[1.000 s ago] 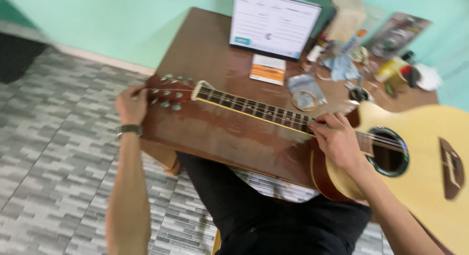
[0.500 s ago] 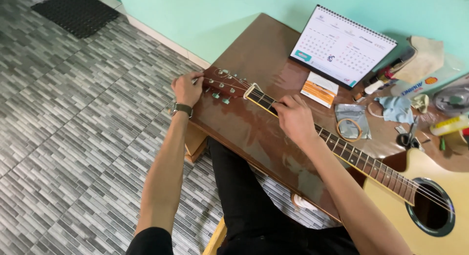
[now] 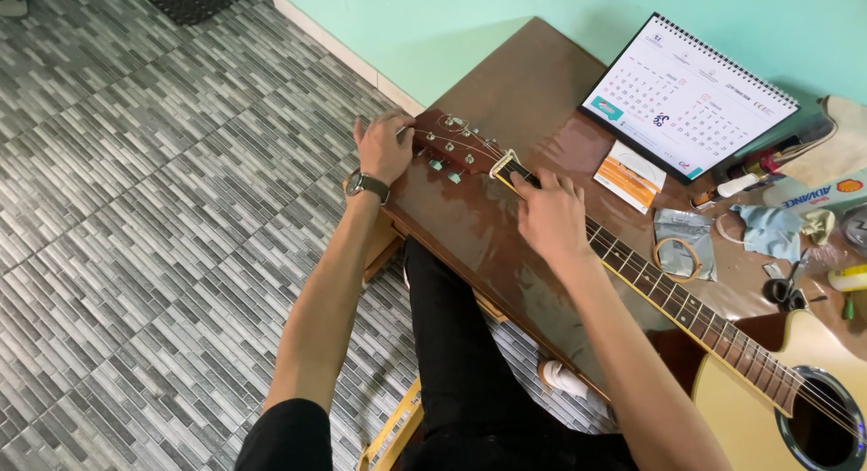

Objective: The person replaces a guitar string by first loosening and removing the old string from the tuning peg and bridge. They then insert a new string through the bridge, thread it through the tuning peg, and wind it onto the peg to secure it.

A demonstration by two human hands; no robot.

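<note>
Guitar (image 3: 686, 317) flat on brown table (image 3: 533, 92)
Left hand (image 3: 384, 146) curled around headstock (image 3: 449, 144), right hand (image 3: 548, 211) pressing neck by nut, fingers together

Desk calendar (image 3: 688, 99) upright on brown table (image 3: 533, 83); scissors (image 3: 784, 289) beside blue cloth (image 3: 768, 229); grey tiled floor (image 3: 153, 182).

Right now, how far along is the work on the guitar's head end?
Done, by the look of it: strings already run along the neck over the soundhole. In hand: the left hand grips the headstock at its tuning pegs, and the right hand presses the strings just past the nut. Left: whether any string lacks tension cannot be told. An opened string packet lies on the table.
</note>
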